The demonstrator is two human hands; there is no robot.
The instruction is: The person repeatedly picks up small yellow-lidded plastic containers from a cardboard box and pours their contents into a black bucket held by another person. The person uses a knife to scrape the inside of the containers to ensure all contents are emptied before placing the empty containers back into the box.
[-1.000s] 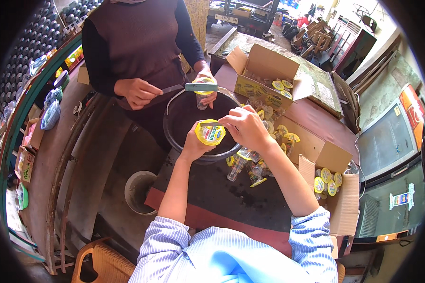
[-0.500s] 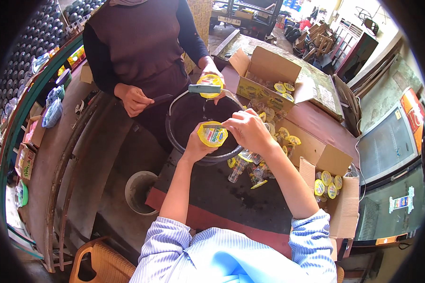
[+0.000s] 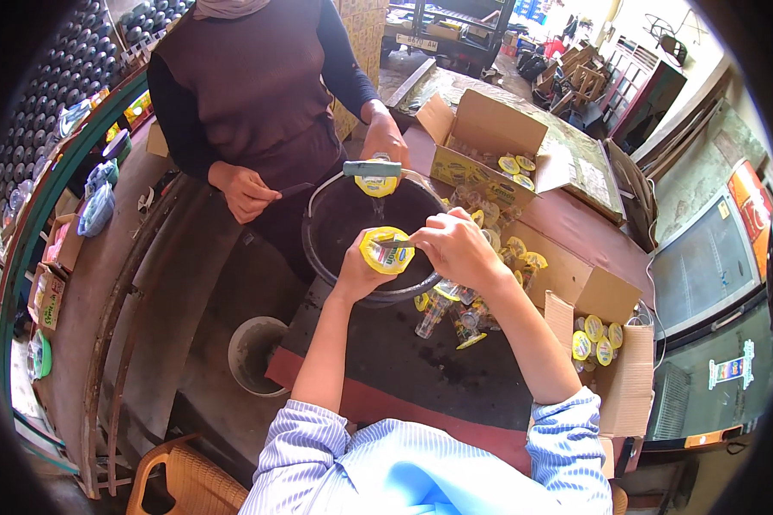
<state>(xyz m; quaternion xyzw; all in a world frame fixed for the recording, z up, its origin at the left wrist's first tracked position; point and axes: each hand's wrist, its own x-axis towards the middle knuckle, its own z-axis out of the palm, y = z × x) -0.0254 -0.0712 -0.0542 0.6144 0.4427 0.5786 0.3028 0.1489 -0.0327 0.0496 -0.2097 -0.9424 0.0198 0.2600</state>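
Note:
My left hand is closed round a plastic drink cup with a yellow-rimmed foil lid, held over the near side of a black bucket. In my right hand is a small knife, its blade lying across or into the lid; I cannot tell how deep. Across the bucket, a co-worker's hand tilts another yellow-lidded cup, partly behind the bucket's handle grip, with liquid falling from it. The co-worker's other hand holds a dark-bladed knife.
Several cups lie piled right of the bucket on the dark table mat. Open cardboard boxes with cups stand at the back and right. A pale pail is at lower left, near an orange-brown chair.
My knife has shifted from the lid's far edge toward its middle, and my cup has tipped a little. The co-worker's cup has moved lower and tilted further over the bucket.

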